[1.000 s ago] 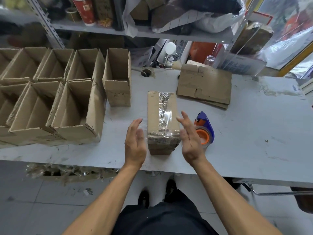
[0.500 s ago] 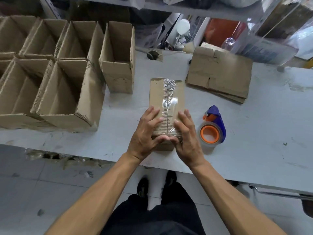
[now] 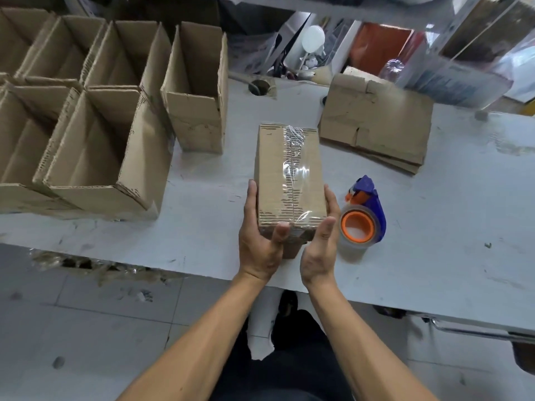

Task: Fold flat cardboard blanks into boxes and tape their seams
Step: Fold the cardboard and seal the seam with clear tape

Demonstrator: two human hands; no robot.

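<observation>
Between both hands (image 3: 262, 241) (image 3: 321, 247): taped box (image 3: 289, 175)

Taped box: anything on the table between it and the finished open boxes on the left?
Nothing visible. The taped box, held between the left hand and right hand, has bare table between it and the open boxes. The tape dispenser sits on the other side.

Scuffed grey table (image 3: 434, 227) over pale floor tiles (image 3: 72, 328), cluttered shelving (image 3: 318, 4) behind.

left: open boxes (image 3: 95, 146) | right: tape dispenser (image 3: 363, 218) | behind: flat blanks (image 3: 376, 125)
</observation>
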